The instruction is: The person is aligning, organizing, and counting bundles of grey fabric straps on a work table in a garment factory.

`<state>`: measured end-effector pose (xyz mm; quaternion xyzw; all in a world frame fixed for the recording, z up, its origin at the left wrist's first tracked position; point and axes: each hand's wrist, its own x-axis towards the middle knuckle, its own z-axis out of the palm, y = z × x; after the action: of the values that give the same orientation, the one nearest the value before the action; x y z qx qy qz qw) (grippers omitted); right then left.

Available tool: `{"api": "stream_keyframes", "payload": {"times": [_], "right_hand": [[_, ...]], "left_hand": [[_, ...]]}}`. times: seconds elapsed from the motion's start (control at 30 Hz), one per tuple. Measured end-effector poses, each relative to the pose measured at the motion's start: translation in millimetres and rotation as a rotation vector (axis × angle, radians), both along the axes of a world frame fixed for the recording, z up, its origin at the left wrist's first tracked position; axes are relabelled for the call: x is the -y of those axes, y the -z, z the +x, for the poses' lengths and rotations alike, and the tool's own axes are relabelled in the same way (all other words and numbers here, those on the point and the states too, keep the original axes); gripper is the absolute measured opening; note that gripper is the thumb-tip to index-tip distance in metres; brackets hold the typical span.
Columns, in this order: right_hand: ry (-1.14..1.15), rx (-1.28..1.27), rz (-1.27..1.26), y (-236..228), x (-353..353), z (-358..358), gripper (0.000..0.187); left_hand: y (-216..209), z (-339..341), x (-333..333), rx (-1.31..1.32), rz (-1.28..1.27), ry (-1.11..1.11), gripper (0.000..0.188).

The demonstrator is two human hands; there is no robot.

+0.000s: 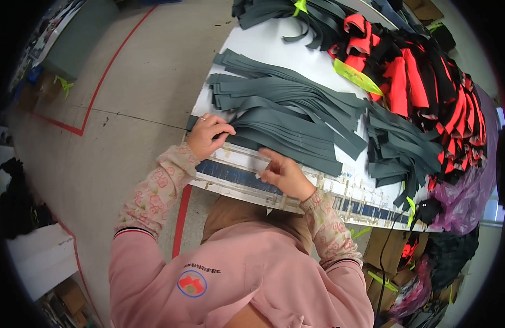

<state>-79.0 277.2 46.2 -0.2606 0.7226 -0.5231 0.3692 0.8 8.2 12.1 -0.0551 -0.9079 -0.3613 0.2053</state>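
Observation:
Dark grey-green fabric strips (285, 134) lie in overlapping layers along the near left part of the white-topped table. My left hand (207, 135) is at the left ends of the nearest strips, its fingers bent and closed at a strip's edge; the fingertips are partly hidden. By the table's front edge, my right hand (285, 174) is beside the lower side of the same strips. Its thumb and forefinger are apart, and the fingertips are slightly blurred. A small pale spot shows by the thumb, too small to name.
Behind lies another bundle of strips (312, 90), with a looser pile (400, 145) to the right. Black and orange-red pieces (405, 82) are heaped at the far right, near a purple plastic bag (465, 186). Worn tape and rulers (247, 177) line the front edge.

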Motion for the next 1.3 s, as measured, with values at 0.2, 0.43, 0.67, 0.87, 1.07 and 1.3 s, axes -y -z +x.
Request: {"api": "stream_keyframes", "payload": {"times": [0.2, 0.43, 0.67, 0.87, 1.07, 1.3], "right_hand": [[0.245, -0.492, -0.079, -4, 55, -22, 0.028], [0.062, -0.302, -0.115, 17, 71, -4, 0.017], [0.048, -0.636, -0.013, 6, 82, -1, 0.013], [0.099, -0.703, -0.089, 22, 94, 1, 0.011], [0.157, -0.559, -0.008, 21, 100, 7, 0.009], [0.140, -0.541, 0.048, 28, 102, 8, 0.012]], "left_hand": [[6, 5, 5, 0.030, -0.030, 0.018, 0.022], [8, 3, 2, -0.043, -0.040, 0.004, 0.032], [17, 3, 2, -0.060, -0.050, -0.025, 0.037], [21, 1, 3, -0.091, -0.069, -0.018, 0.038], [24, 2, 4, -0.089, -0.073, -0.020, 0.039], [24, 2, 3, -0.095, -0.099, -0.026, 0.038]]}}
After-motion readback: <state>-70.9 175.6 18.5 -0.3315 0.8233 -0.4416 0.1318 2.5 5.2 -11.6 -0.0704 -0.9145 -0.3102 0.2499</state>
